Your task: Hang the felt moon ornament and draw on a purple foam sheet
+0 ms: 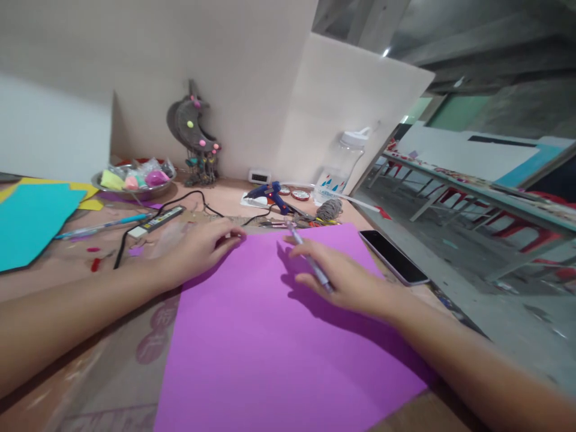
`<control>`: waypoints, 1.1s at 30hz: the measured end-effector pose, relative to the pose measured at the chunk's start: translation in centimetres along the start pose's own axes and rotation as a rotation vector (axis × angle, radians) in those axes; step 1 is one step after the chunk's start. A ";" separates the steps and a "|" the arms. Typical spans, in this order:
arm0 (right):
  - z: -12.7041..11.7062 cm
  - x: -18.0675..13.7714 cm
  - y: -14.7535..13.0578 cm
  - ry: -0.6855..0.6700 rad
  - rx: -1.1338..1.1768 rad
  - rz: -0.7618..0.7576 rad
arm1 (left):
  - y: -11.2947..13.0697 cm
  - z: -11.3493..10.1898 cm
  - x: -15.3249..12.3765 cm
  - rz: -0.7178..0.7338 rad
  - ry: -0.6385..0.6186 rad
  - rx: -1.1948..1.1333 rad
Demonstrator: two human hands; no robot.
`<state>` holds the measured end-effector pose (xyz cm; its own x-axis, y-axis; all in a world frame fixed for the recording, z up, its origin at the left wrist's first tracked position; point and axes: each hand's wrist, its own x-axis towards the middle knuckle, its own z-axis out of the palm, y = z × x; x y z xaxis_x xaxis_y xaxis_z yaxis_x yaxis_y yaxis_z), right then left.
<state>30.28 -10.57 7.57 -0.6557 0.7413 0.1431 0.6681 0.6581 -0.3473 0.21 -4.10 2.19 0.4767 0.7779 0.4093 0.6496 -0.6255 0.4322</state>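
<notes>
A large purple sheet [270,348] of craft paper or foam lies flat before me on the table. My left hand [207,246] covers its far left corner, with fingers curled and thumb and fingertips close together at the far edge. In my right hand [333,273], above the sheet's right half, is a slim pale pen [312,264], held slantwise between thumb and fingers. Its tip points away toward the far edge, and the hand casts a shadow on the purple surface.
Beyond the sheet are a blue glue gun [274,195], grey yarn [329,209] and a water bottle [337,168]. A phone [396,258] lies on the right. Leftward are turquoise sheets [40,219], a power strip [157,222] and a metal bowl [135,193]. A felt moon [189,123] hangs behind.
</notes>
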 end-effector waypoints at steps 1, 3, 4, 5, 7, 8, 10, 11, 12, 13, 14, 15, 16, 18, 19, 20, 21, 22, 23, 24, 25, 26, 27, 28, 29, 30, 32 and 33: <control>0.8 0.1 0.1 -0.024 0.010 -0.058 | 0.1 0.0 -0.1 0.037 0.038 -0.001; 2.2 0.3 0.4 -0.047 0.002 -0.125 | 0.0 0.1 -0.1 0.090 0.100 -0.004; 2.8 0.3 0.7 -0.041 -0.005 -0.121 | -0.2 0.1 -0.1 0.107 0.110 -0.007; 3.2 0.3 1.1 -0.028 -0.002 -0.095 | -0.5 0.1 0.0 0.118 0.097 -0.009; 3.6 0.1 2.0 -0.032 0.032 -0.028 | -1.2 0.2 0.1 0.127 0.002 -0.008; 3.7 -0.1 2.6 -0.046 0.050 0.002 | -1.5 0.2 0.2 0.131 -0.055 -0.006; 3.5 -0.5 3.8 -0.095 0.057 0.039 | -2.0 0.2 0.3 0.152 -0.139 0.000; 3.3 -0.8 4.4 -0.108 0.044 0.050 | -2.2 0.1 0.3 0.170 -0.164 0.000; 3.0 -1.1 5.0 -0.116 0.025 0.056 | -2.2 0.1 0.3 0.194 -0.181 -0.004; 2.8 -1.4 5.6 -0.115 0.005 0.063 | -2.2 0.1 0.2 0.220 -0.194 -0.009; 2.5 -1.7 6.1 -0.113 -0.017 0.073 | -2.2 0.1 0.2 0.244 -0.206 -0.014; 2.2 -2.0 6.6 -0.111 -0.038 0.084 | -2.2 0.2 0.1 0.262 -0.216 -0.017; 2.0 -2.3 7.0 -0.105 -0.055 0.092 | -2.1 0.3 0.0 0.274 -0.225 -0.015; 1.7 -2.6 7.6 -0.100 -0.077 0.100 | -2.0 0.5 0.0 0.286 -0.237 -0.007; 1.6 -2.7 7.8 -0.099 -0.081 0.101 | -2.0 0.6 -0.1 0.288 -0.244 -0.002; 1.5 -2.6 7.9 -0.099 -0.083 0.103 | -1.9 0.7 -0.1 0.285 -0.247 0.002; 1.5 -2.5 7.8 -0.098 -0.084 0.107 | -1.9 0.7 -0.1 0.280 -0.248 0.005; 1.5 -2.3 7.6 -0.100 -0.086 0.113 | -1.9 0.7 -0.1 0.274 -0.248 0.008; 1.6 -2.0 7.3 -0.103 -0.088 0.117 | -1.8 0.6 -0.1 0.268 -0.249 0.011; 1.7 -1.8 6.9 -0.107 -0.086 0.117 | -1.8 0.6 0.0 0.262 -0.251 0.014; 2.0 -1.7 6.2 -0.113 -0.072 0.113 | -1.8 0.6 0.0 0.260 -0.252 0.014; 2.3 -1.6 5.4 -0.114 -0.050 0.103 | -1.8 0.6 0.0 0.261 -0.252 0.012; 2.7 -1.7 4.4 -0.111 -0.013 0.089 | -1.8 0.6 0.0 0.265 -0.250 0.008; 3.2 -1.8 3.2 -0.102 0.043 0.071 | -1.9 0.7 0.1 0.271 -0.243 0.000; 3.6 -2.1 2.0 -0.073 0.093 0.050 | -1.9 0.7 0.1 0.276 -0.233 -0.010; 4.0 -2.5 0.8 -0.072 0.137 0.044 | -2.1 0.8 0.1 0.281 -0.224 -0.020; 4.5 -3.3 -1.4 -0.082 0.228 0.045 | -2.3 0.9 0.1 0.289 -0.218 -0.032; 4.5 -3.7 -2.1 -0.121 0.259 0.015 | -2.4 1.0 0.1 0.293 -0.222 -0.031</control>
<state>29.71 -15.28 3.60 -0.6939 0.7195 0.0298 0.5764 0.5798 -0.5758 -0.70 -2.46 0.43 0.7591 0.5574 0.3362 0.4499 -0.8226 0.3479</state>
